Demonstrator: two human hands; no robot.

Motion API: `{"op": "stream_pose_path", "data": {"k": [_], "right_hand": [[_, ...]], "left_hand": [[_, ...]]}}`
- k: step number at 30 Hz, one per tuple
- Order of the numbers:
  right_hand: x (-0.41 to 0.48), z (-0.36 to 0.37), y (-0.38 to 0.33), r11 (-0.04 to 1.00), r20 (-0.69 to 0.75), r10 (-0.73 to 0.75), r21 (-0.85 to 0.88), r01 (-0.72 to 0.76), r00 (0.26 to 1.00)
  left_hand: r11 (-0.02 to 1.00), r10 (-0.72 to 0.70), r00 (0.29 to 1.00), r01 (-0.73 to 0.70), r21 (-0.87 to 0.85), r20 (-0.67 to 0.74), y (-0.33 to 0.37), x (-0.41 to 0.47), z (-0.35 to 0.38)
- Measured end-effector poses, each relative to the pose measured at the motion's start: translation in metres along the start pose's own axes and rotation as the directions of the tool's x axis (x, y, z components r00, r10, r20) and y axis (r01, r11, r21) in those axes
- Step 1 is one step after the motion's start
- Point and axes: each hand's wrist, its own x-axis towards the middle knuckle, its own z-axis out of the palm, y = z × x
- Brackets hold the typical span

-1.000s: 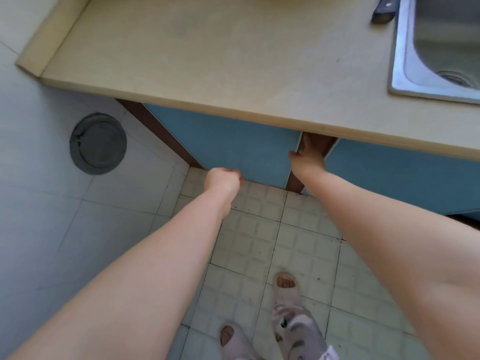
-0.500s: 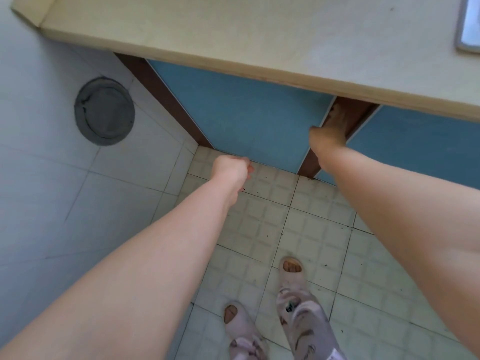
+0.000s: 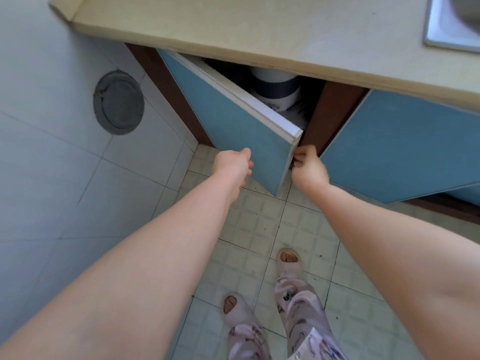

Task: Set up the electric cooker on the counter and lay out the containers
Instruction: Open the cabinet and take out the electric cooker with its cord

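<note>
A blue cabinet door (image 3: pixel 233 131) under the beige counter (image 3: pixel 259 29) stands partly swung out. My right hand (image 3: pixel 307 168) grips its free edge near the lower corner. My left hand (image 3: pixel 232 166) hovers in front of the door's face, fingers loosely curled, holding nothing. Inside the dark cabinet a round white appliance with a dark band (image 3: pixel 275 88) shows through the gap, mostly hidden by the door and the counter.
A second blue door (image 3: pixel 405 144) to the right stays closed. A steel sink (image 3: pixel 452 24) sits at the counter's far right. A round grey cover (image 3: pixel 119 102) is set in the tiled wall on the left. My slippered feet (image 3: pixel 288 263) stand on the tiled floor.
The blue door has swung outward from closed, pulled by my right hand, revealing the white appliance inside. My left hand has risen closer to the door.
</note>
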Motion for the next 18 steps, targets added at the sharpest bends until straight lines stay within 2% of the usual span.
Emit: {"op": "stream_pose_path", "data": {"k": [8,18], "right_hand": [[-0.068,0.056,-0.002,1.000,0.123,0.018,0.001,-0.018,0.992],[-0.123,0.150,-0.019,0.999,0.377,-0.028,0.052,0.009,0.926]], "left_hand": [[0.999,0.051,0.999,-0.051,0.009,0.017,-0.019,-0.027,-0.048],[0.997,0.063,0.990,-0.057,0.054,-0.130,-0.065,-0.030,-0.132]]}}
